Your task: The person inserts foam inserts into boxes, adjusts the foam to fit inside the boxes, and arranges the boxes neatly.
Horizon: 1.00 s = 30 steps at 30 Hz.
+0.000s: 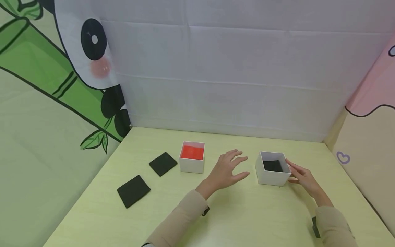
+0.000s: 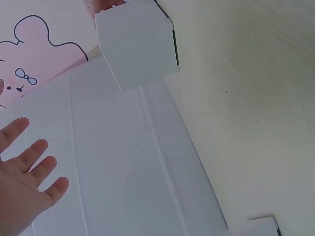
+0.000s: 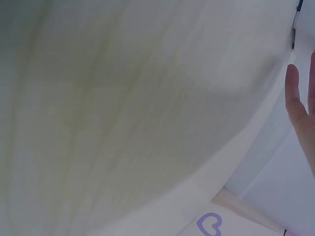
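My left hand [image 1: 223,171] hovers above the middle of the table with fingers spread, holding nothing. Its spread fingers also show in the left wrist view. To its right stands a white open-topped box [image 1: 273,179] with a black piece [image 1: 273,166] inside. My right hand [image 1: 303,180] rests its fairly straight fingers against that box's right side. The right wrist view catches only part of this hand [image 3: 302,115] at its edge. Left of my left hand sits another white box [image 1: 192,166], with a red piece [image 1: 192,153] in it.
Two flat black squares lie on the left of the table [image 1: 92,226]: one black square [image 1: 163,164] beside the red-filled box, another black square [image 1: 133,191] nearer me. A pale cloth wall [image 1: 216,85] closes off the back, with printed side walls.
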{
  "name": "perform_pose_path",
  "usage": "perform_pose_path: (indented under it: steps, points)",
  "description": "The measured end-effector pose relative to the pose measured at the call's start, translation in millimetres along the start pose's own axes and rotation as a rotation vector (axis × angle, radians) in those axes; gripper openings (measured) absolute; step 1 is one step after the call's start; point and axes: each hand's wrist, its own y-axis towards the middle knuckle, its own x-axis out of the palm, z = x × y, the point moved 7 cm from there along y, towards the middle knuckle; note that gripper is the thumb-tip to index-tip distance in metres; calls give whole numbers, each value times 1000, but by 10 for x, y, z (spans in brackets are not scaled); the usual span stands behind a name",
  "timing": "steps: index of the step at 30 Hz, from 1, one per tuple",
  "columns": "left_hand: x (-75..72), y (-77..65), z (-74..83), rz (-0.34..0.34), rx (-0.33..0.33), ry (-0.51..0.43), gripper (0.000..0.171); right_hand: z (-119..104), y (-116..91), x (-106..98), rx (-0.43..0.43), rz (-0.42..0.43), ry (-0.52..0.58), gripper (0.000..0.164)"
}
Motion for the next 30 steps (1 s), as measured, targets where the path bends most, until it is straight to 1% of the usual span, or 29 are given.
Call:
perform_pose_path:
  steps: [3,9,15,22,25,30]
  points:
    - [-66,-61,-55,8,-16,-12,42,-10,1,6,-4,-5,5,39]
    - [-194,-198,-173,1,-63,-10,43,-34,1,12,-14,-17,21,39]
    - [-294,-389,-273,13,-93,-23,42,-22,-12,27,-1,-25,40,39]
    - [-359,-609,-375,4,-134,-44,43,-31,-20,34,-7,-14,47,39]
    - [-424,-682,-428,16,-148,-41,42,-41,-19,36,-7,-13,35,39]
    - [-556,-791,-541,44,-186,-51,41,-51,-26,35,-19,-14,45,39]
